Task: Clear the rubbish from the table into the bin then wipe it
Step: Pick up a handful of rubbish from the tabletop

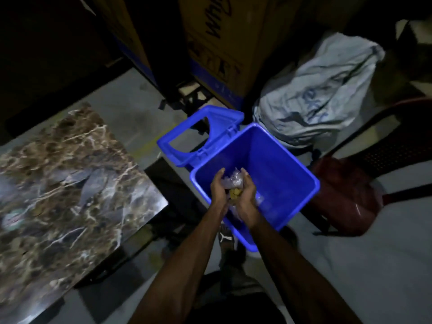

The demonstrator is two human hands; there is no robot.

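**Floor layout around the bin**

Bin [280,164] centre, lid [198,134] hinged open to its left. Table [58,183] left of bin. Cardboard boxes [222,54] behind. Sack [315,94] behind right. Both hands [233,192] with rubbish [231,182] over bin.

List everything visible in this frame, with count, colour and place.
bin: 1, blue, on the floor at centre, open
lid: 1, blue, hinged back behind the bin
rubbish: 1 handful, clear plastic with yellow bits, over the bin
table: 1, brown marbled top, left
sack: 1, pale grey, behind the bin at right
boxes: 2, brown cardboard, top centre
stool: 1, dark red, right of the bin
left hand: cupping the rubbish
right hand: cupping the rubbish
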